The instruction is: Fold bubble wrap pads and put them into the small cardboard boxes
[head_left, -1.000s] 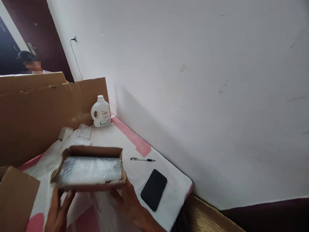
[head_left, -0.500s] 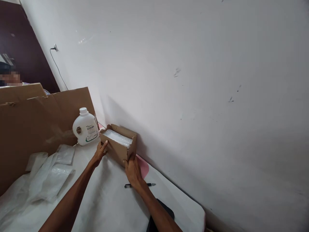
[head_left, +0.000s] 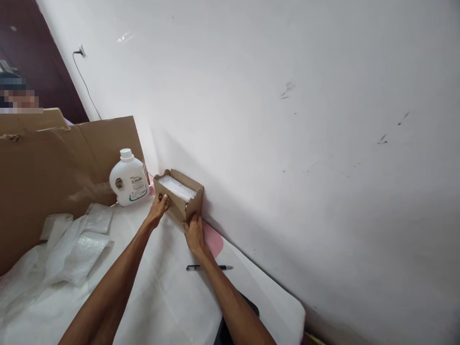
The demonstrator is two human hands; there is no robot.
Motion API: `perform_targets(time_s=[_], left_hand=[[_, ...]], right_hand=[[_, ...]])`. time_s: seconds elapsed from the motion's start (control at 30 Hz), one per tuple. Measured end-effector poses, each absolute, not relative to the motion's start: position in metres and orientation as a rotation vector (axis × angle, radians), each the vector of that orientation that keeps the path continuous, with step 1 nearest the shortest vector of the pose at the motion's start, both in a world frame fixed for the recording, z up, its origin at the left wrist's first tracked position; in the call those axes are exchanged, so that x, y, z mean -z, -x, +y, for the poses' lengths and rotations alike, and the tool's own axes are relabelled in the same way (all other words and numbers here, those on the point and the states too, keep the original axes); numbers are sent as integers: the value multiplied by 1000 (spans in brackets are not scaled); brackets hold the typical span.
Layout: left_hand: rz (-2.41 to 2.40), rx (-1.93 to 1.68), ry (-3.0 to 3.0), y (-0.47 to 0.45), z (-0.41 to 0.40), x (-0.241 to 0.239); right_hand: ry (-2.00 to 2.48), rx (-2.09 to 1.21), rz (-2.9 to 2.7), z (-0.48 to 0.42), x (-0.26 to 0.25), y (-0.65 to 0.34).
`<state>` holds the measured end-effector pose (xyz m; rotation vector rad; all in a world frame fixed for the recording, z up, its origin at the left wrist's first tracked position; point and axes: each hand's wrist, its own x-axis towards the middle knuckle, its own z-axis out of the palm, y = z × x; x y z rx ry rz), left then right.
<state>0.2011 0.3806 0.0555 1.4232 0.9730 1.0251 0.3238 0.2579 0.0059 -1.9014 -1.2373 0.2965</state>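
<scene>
Left hand (head_left: 159, 207) is curling its fingers onto the long near side of the cardboard box (head_left: 187, 203), right hand (head_left: 193, 235) is clasping the box's near end with fingers pointing up, so both hands are gripping it between them. Box is sitting open-topped on the table (head_left: 165, 297), far side right up against the white wall (head_left: 305, 143), with bubble wrap (head_left: 176, 187) filling the inside. White bottle (head_left: 128, 178) is standing upright just beside the box's far-left end, cannot tell if touching. Pink patch (head_left: 214, 244) is showing on the table cover beside the right wrist. Pen (head_left: 209, 268) is lying flat near the right forearm, dark phone (head_left: 252, 308) is peeking out from behind that arm near the table edge. Loose bubble wrap sheets (head_left: 77, 247) are lying well left of the left arm. Big cardboard sheet (head_left: 46, 167) is standing behind the bottle, a person partly showing above it. Cable (head_left: 86, 86) is hanging down the wall from a socket
</scene>
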Motion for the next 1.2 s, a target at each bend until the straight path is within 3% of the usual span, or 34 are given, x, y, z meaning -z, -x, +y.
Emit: perform_targets(time_s=[0.13, 0.43, 0.63, 0.77, 0.93, 1.07, 1.2], left_hand=[[1076, -923, -1580, -192, 340, -43], [989, -570, -2138, -183, 165, -3], [1019, -520, -2235, -190, 123, 11], [1165, -673, -2148, -162, 98, 4], [1504, -1001, -1879, -56, 15, -6], [1977, -1476, -1252, 29, -67, 14], [2317, -1706, -850, 98, -99, 32]], right_hand=[[1875, -294, -1226, 265, -4, -324], [1776, -289, -1293, 227, -2, -318], [1571, -415, -1514, 180, -22, -283], [1387, -536, -1627, 162, -52, -231], [1136, -896, -1807, 132, -62, -140], [964, -1323, -1845, 132, -56, -54], [928, -1541, -1692, 174, -66, 37]])
